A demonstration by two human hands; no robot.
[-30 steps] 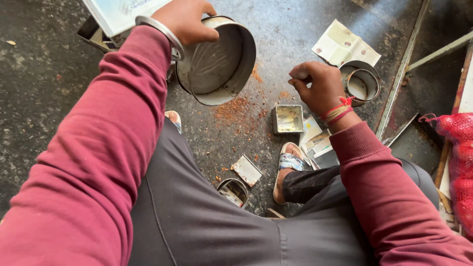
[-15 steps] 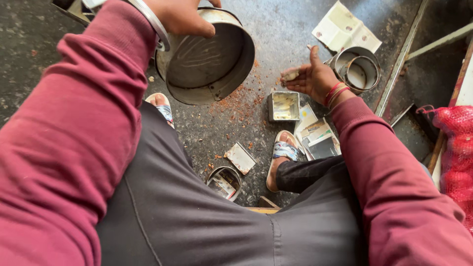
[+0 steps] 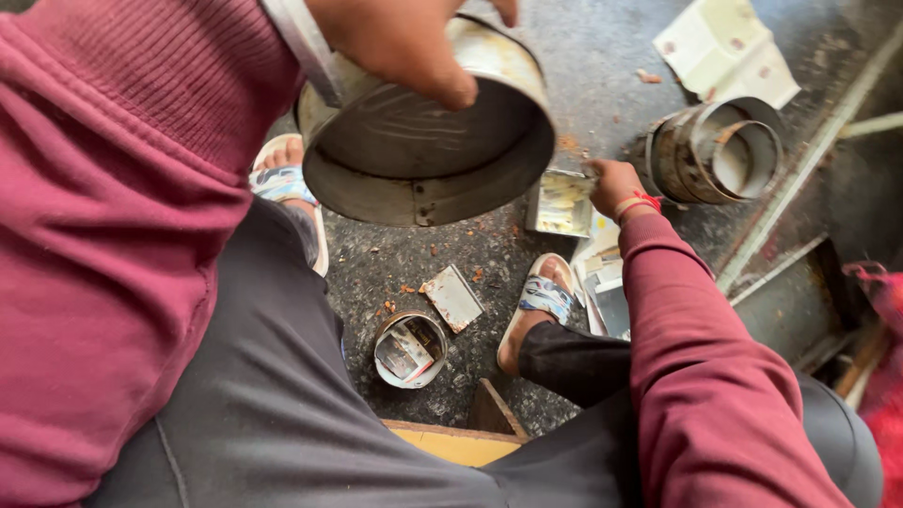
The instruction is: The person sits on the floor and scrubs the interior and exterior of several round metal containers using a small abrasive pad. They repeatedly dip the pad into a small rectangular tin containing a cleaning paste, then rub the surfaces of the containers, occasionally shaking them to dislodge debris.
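Fingers of the left hand [image 3: 404, 42] curl over the rim of a round metal tin [image 3: 428, 141], clamped on it and holding it tilted above the floor [image 3: 583, 56], its open side facing near. The fingers of the right hand [image 3: 611, 183] are drawn together on the edge of a small square metal tray [image 3: 557, 202] lying on the floor; a second ago that hand hovered closed above it. The right arm now stretches down and far, wrist bent, a red thread at the wrist. To the right lie nested metal rings [image 3: 724, 155]; nearer, a small can [image 3: 409, 350] sits between the sandalled feet.
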